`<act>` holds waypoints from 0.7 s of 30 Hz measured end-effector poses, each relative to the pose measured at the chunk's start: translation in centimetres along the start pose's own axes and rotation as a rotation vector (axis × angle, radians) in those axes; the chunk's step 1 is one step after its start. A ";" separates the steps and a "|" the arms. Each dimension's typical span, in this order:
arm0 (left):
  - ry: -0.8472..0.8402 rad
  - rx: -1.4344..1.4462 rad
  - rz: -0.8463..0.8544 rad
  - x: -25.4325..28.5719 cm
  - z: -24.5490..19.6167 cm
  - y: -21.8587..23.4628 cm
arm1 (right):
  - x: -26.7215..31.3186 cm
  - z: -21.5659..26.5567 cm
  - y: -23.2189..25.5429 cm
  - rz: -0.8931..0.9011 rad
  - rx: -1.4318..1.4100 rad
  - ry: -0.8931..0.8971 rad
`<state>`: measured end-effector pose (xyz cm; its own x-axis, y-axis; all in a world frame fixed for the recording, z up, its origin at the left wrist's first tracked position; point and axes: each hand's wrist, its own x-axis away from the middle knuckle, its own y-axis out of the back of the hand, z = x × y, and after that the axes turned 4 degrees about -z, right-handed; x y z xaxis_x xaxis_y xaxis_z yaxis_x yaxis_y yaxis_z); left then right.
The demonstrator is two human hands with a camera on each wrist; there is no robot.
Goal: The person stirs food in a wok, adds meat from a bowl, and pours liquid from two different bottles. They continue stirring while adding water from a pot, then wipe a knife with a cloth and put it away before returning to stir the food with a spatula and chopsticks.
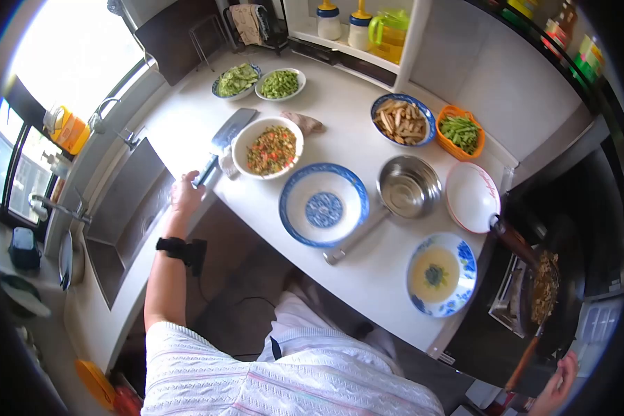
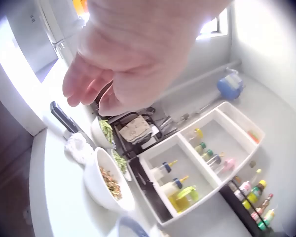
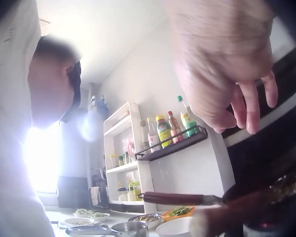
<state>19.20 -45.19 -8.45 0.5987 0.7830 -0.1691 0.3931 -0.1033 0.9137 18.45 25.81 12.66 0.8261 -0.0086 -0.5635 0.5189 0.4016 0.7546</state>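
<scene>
My left hand [image 1: 186, 193] hangs by the counter's edge near the handle of a cleaver [image 1: 234, 129]; in the left wrist view the hand [image 2: 133, 54] has loosely bent fingers, apart from the black knife handle [image 2: 63, 117]. A white cloth [image 2: 79, 148] lies against the cleaver. At the lower right, my right hand [image 1: 558, 385] is beside the wooden handle [image 1: 523, 364] of a utensil resting in a wok of chopped food [image 1: 546, 284]. The right wrist view shows that hand [image 3: 227, 69] with fingers hanging down and nothing in them, above the wok's handle [image 3: 177, 198].
On the counter stand a bowl of chopped mix [image 1: 270, 148], an empty blue-rimmed plate [image 1: 324, 208], a metal pot [image 1: 409, 186], a plate of pale liquid [image 1: 433, 276], a white bowl [image 1: 473, 197] and several dishes of cut vegetables. The sink [image 1: 128, 222] is at left.
</scene>
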 end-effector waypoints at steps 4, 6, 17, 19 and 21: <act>-0.071 -0.074 0.192 -5.3 0.5 -3.0 | -0.7 11.3 -4.4 0.068 -0.174 -0.102; -0.094 -0.072 0.203 -6.8 1.3 -3.6 | -0.5 11.4 -7.5 0.240 -0.300 -0.090; 0.048 0.661 0.158 -0.5 1.3 1.1 | 1.1 38.0 -31.0 1.301 -1.323 -0.325; 0.015 0.874 0.106 1.6 0.0 0.8 | 2.8 41.5 -35.2 1.296 -1.336 -0.354; -0.104 0.918 0.075 3.0 -1.8 1.4 | 3.8 44.2 -38.5 1.257 -1.211 -0.039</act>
<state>20.36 -41.87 -7.01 0.6869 0.7002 -0.1947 0.7230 -0.6314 0.2802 11.37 -30.13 -3.67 0.5761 0.8056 0.1385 -0.8150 0.5790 0.0227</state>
